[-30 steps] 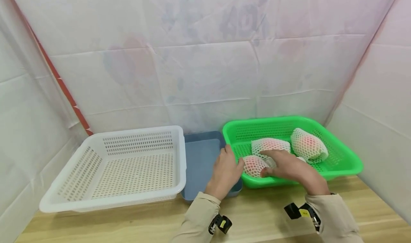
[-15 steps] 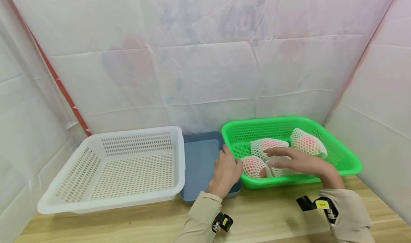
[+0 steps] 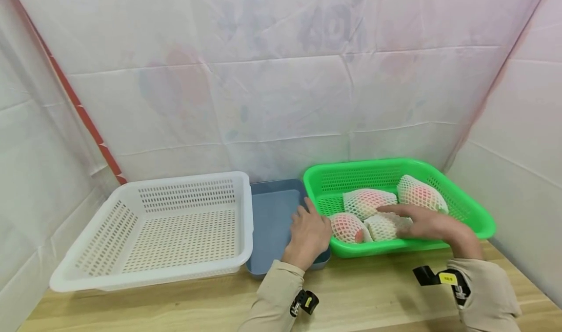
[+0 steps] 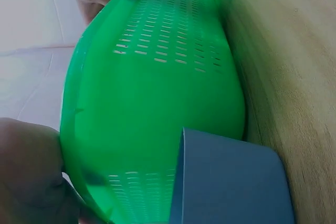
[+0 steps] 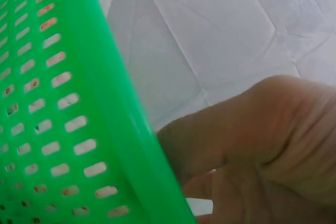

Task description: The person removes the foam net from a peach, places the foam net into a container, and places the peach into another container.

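In the head view, my left hand (image 3: 309, 234) rests at the left rim of the green basket (image 3: 397, 246), fingers spread and loose. The left wrist view shows that hand (image 4: 29, 169) against the rim. My right hand (image 3: 432, 224) reaches over the basket's front rim, finger and thumb apart at the right end of a pale fruit in white foam net (image 3: 383, 226). Three more netted fruits, reddish, lie around it: front left (image 3: 347, 227), behind (image 3: 368, 201) and right (image 3: 419, 194). The right wrist view shows the right hand (image 5: 252, 140) beside the rim; its fingertips are hidden.
A white basket (image 3: 151, 279) stands at the left on the wooden table (image 3: 175, 305). Between the two baskets lies a blue-grey tray (image 3: 273, 215), partly under my left hand. White sheeting (image 3: 281, 98) hangs behind and at both sides.
My right hand has moved right, off the front-left fruit, uncovering much of the pale fruit. My left hand has stayed at the rim, its fingers now more spread.
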